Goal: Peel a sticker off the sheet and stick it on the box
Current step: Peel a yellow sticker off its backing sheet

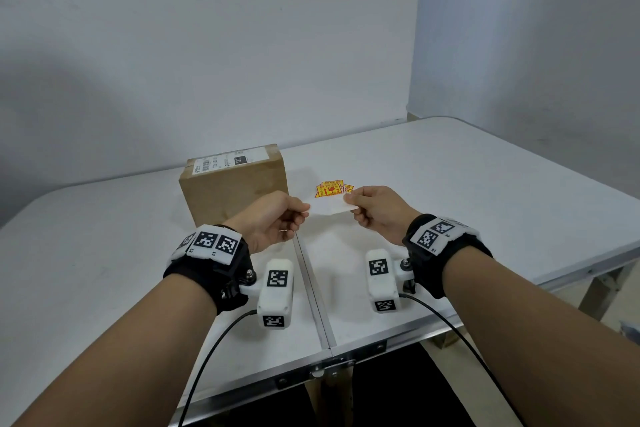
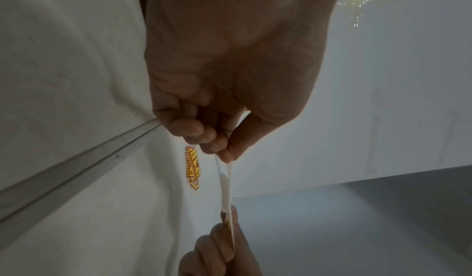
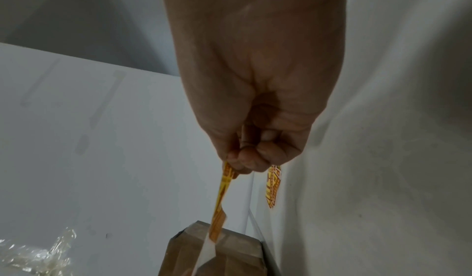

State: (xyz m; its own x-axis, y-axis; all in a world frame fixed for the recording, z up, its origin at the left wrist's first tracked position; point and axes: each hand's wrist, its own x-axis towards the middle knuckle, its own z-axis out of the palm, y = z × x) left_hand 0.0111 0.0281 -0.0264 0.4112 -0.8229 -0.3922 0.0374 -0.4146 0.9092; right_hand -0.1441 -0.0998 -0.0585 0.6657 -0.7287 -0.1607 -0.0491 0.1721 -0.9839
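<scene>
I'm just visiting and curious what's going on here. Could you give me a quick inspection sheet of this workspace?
Surface: white folding table with a centre seam.
Job's things: cardboard box standing at the back; sticker sheet held in the air between both hands; yellow sticker partly peeled from it.
Clutter: loose yellow stickers lying on the table.
Hands: left hand pinches the sheet; right hand pinches the sticker.
Cables: black cables run from the wrist cameras.
Surroundings: plain grey walls.
</scene>
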